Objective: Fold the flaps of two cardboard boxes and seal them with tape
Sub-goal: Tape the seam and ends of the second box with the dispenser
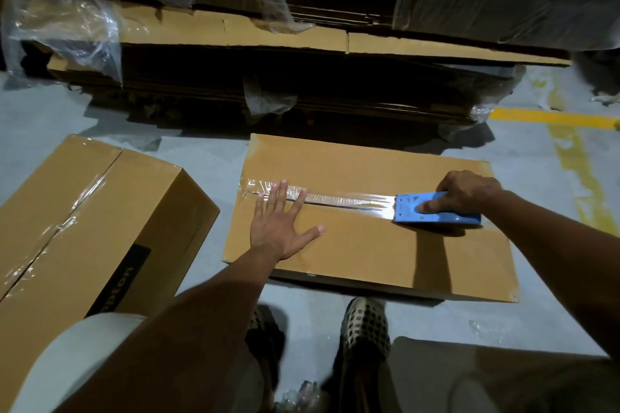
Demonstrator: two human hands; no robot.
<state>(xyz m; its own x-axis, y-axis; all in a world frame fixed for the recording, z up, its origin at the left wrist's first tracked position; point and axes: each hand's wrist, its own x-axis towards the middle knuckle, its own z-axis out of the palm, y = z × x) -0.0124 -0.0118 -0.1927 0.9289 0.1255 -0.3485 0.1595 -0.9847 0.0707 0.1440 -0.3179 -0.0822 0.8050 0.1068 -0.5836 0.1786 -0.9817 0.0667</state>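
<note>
Taping the flat brown cardboard box (369, 245) shut on the floor.
Right hand (466, 191) is gripping the blue tape dispenser (436, 211); flat-open left hand (281, 228) is pressing bendy flaps.

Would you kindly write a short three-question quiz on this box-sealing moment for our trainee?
1. True or false: the left hand lies flat, fingers spread, on the box being taped.
2. Which hand grips the blue tape dispenser? A) left B) right C) neither
3. Fill in: the second box, on the left, already has clear ____ along its seam.

Key: 1 true; 2 B, the right hand; 3 tape.
</note>
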